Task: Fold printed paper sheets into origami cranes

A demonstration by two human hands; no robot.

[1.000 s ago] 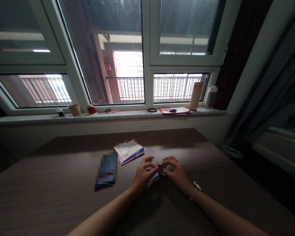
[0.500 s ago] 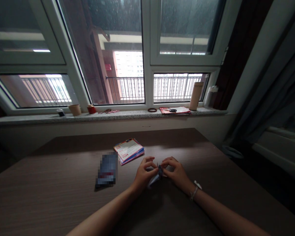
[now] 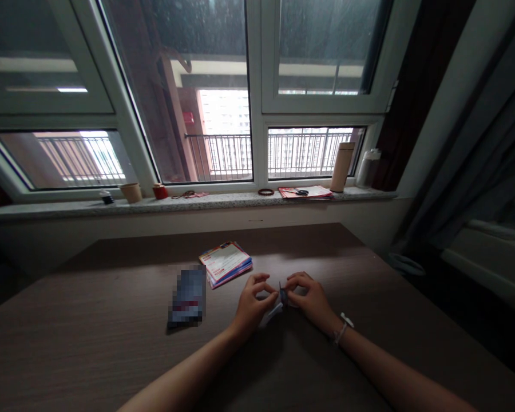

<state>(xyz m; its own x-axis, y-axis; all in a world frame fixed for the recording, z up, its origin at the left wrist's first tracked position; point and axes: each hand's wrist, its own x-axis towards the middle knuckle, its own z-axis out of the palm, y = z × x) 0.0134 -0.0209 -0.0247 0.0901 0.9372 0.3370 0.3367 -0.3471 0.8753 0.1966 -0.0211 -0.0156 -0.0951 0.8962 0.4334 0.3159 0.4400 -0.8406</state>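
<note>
Just above the table's near middle, a small folded paper (image 3: pixel 282 295) is between my two hands, dark bluish with a pale white flap angling down to the left. My right hand (image 3: pixel 308 294) pinches its right side between thumb and fingertips; that wrist wears a light bracelet (image 3: pixel 343 328). My left hand (image 3: pixel 252 300) is closed in a pinch at the paper's left edge, thumb against index finger. How much paper sits inside each pinch is hidden by the fingers.
Left of my hands lies a pixelated dark blue packet (image 3: pixel 189 294), with a stack of printed cards (image 3: pixel 226 263) behind it. The windowsill holds a paper cup (image 3: pixel 131 193), a red spool (image 3: pixel 159 191), a bracelet (image 3: pixel 266 192), scissors (image 3: pixel 300 192) on papers and a tan bottle (image 3: pixel 342 167).
My right hand has shifted slightly right, and the folded paper has moved with it. The gap between the hands is a little wider, and the white flap shows more narrowly.
</note>
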